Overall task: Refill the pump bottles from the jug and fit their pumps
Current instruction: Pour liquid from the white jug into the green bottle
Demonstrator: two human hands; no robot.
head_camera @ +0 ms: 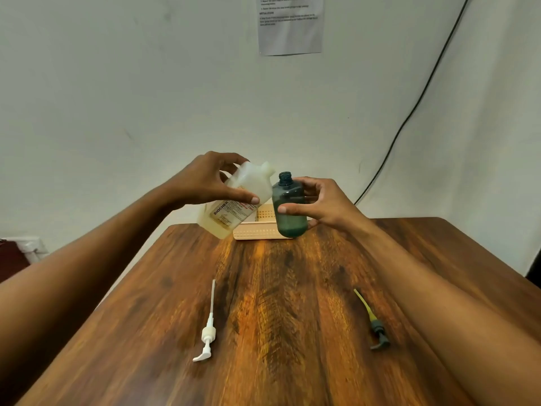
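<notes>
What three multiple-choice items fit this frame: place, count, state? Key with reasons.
1. Where does the white plastic pump lie? A) on a shelf B) on the brown wooden table C) on the floor
2. How many loose pumps lie on the table? A) one B) two C) three
3. How is the neck of the dark green translucent plastic bottle? A) open B) pump fitted C) capped
Key: 1 B, it lies flat on the tabletop. 2 B, the white one plus a dark green pump with a yellowish tube. 3 A, bare threads show; the right hand holds it beside the tilted whitish plastic jug in the left hand.
</notes>
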